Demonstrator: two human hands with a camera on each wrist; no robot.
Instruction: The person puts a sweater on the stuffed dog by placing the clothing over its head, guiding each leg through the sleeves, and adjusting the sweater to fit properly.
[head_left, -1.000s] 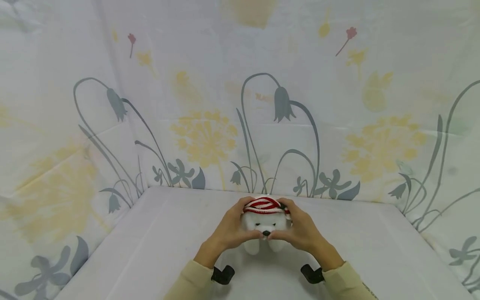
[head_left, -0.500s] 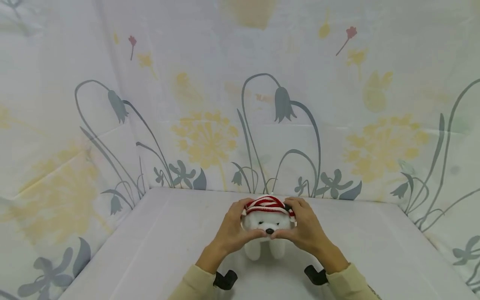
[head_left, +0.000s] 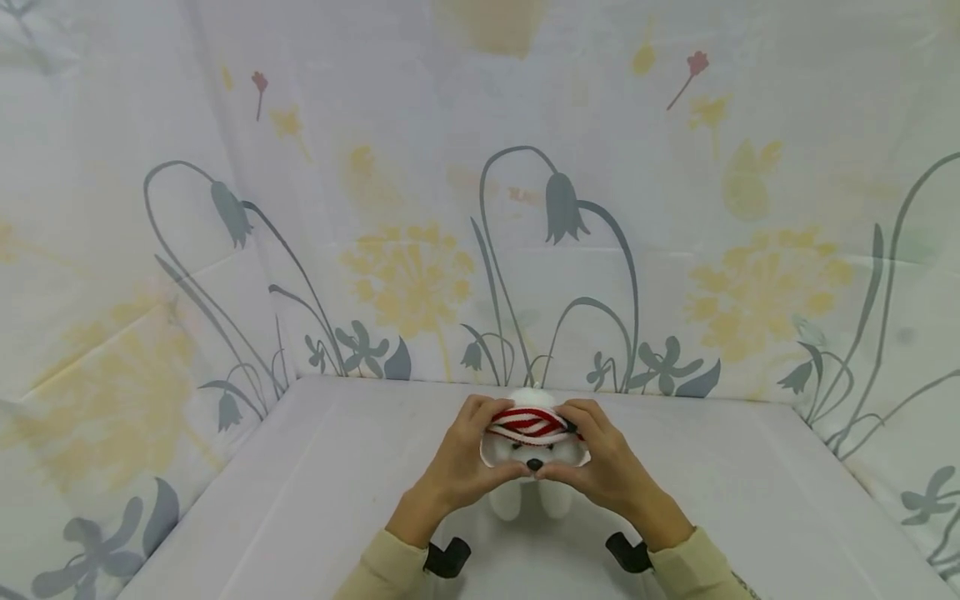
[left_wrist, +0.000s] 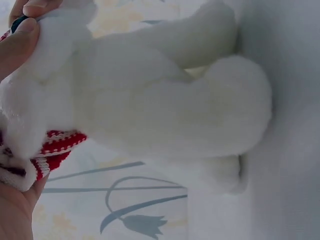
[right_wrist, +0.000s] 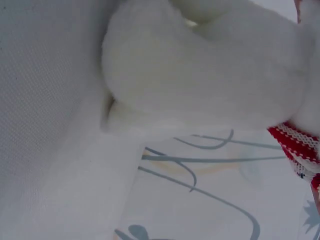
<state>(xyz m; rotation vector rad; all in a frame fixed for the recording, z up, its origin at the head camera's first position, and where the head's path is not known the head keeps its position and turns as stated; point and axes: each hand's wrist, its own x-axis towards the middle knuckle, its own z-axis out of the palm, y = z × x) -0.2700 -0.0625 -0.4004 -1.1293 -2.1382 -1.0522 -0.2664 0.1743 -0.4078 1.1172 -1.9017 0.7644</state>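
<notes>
A white stuffed animal with a black nose stands on its legs on the table, facing me in the head view. Round its forehead runs a red-and-white knitted band, low enough to lie just over the eyes. My left hand holds the head from the left, fingers on the band and thumb by the muzzle. Mirroring it on the right, my right hand grips the other side, its thumb also near the nose. In the left wrist view a thumb presses the white plush. Most of the head's sides are hidden behind my hands.
The white table reaches back to a floral-patterned cloth that hangs behind and on both sides. A black wrist-worn piece sits below my left wrist, and another black piece below my right.
The knitted band has come down over the forehead toward the eyes, and more of the white head shows above it. Both hands keep their hold, shifting only slightly.
</notes>
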